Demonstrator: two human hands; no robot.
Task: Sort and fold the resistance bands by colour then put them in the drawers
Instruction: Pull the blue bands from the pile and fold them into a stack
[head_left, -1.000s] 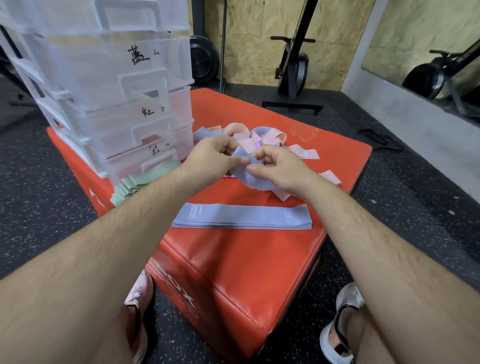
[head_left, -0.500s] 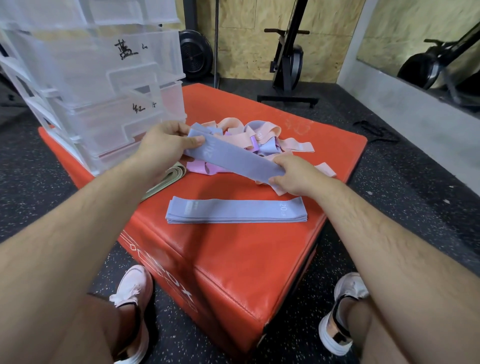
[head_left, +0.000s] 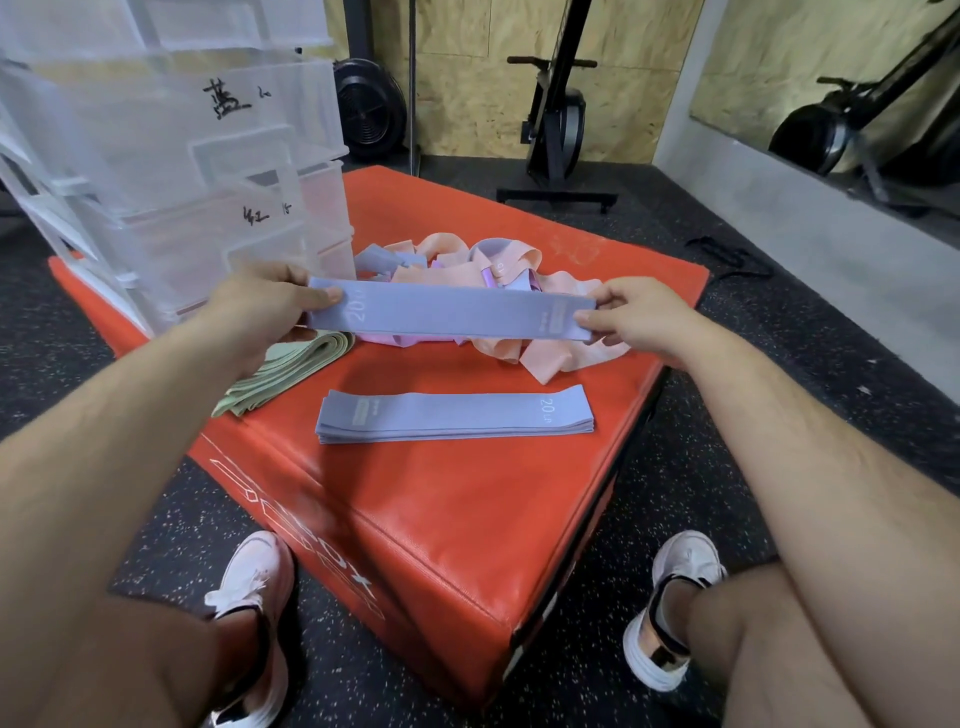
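A blue resistance band (head_left: 447, 314) is stretched flat and level in the air between my hands. My left hand (head_left: 260, 309) pinches its left end and my right hand (head_left: 631, 317) pinches its right end. Below it, a neat stack of flattened blue bands (head_left: 454, 417) lies on the red box (head_left: 467, 499). Behind the held band sits a tangled heap of pink, blue and purple bands (head_left: 498, 265). A pile of green bands (head_left: 283, 371) lies at the left, partly under my left forearm. The clear plastic drawer unit (head_left: 171, 156) stands on the box's back left.
The drawers carry handwritten labels. My two feet in white shoes (head_left: 249, 603) flank the box's near corner on the dark speckled floor. Exercise machines (head_left: 558, 119) stand against the plywood wall behind, and a low grey ledge (head_left: 810, 228) runs along the right.
The blue band went from bunched between my hands over the heap to pulled out straight and level. My hands moved apart, and my view shifted back a little.
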